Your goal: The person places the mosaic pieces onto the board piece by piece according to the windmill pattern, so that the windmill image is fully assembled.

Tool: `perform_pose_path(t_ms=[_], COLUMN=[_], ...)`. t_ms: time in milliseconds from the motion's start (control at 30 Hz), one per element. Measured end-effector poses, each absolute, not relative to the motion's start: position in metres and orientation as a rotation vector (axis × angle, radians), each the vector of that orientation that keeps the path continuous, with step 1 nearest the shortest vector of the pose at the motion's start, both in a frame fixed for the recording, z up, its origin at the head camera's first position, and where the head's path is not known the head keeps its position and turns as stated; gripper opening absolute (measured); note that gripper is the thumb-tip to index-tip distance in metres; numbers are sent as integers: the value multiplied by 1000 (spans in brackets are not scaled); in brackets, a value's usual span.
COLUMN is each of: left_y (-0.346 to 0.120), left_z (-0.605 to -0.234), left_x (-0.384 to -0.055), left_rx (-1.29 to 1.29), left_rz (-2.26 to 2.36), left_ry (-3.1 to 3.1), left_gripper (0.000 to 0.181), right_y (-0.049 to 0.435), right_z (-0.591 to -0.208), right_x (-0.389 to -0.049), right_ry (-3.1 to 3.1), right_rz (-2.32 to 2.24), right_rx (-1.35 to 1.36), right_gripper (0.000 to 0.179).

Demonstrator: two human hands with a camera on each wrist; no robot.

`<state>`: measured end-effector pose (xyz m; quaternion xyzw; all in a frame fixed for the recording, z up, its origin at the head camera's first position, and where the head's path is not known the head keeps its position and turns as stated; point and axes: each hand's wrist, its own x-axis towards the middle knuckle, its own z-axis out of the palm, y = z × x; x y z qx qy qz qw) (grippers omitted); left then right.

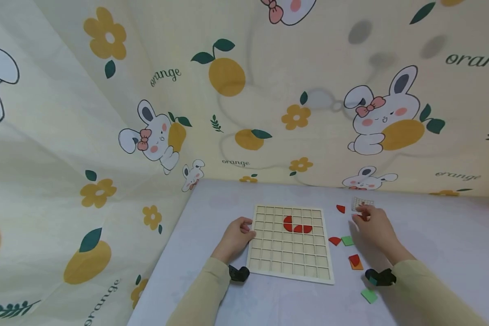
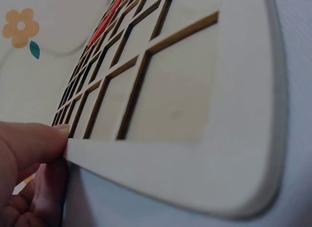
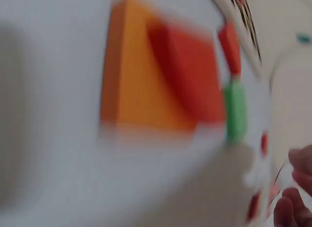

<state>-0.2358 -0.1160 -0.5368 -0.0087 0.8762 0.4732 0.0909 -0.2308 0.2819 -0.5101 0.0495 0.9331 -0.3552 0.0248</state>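
My left hand (image 1: 233, 237) grips the left edge of a pale square grid board (image 1: 268, 267), thumb at the rim and fingers curled beside it. Three red quarter-round pieces (image 1: 288, 223) sit in cells in the board's upper middle. To the right of the board, my right hand (image 1: 376, 228) pinches the near edge of a small card (image 1: 360, 200) printed with a grid, its fingertips covering the lower corner. Some red shows just beneath those fingers, mostly hidden. The left wrist view has the left thumb (image 2: 44, 139) right at the board's rim (image 2: 146, 161).
Between board and right arm lie loose pieces: a red one (image 1: 340, 208) near the card, another red one (image 1: 335, 241) beside a green square (image 1: 347, 241), and a red piece (image 1: 354, 260) on an orange square (image 1: 356, 266). Another green square (image 1: 368, 296) lies nearest. Patterned cloth (image 1: 268, 104) hangs behind.
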Motion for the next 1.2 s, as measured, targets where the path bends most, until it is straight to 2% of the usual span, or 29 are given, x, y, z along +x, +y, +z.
perform_pose_path(t_ms=[267,433,667,1200], left_y=[-114,-112,-114,-115], left_z=[-536,-534,-531,-531], left_x=[-236,-237,-236,-233], left_rx=[-55,-37,-66,-54], left_rz=[1414,1416,1406,1401], left_ry=[2585,2589,2589,2603], left_gripper=[35,34,34,34], right_y=[211,193,182,177], right_z=[-511,-521,-521,-519], right_x=[-235,-240,-239,-237], right_ry=[2753,2800,2789,2826], right_rz=[-1046,-964,-968,-883], right_rx=[-185,-282,-284,-312], right_gripper=[24,14,23,26])
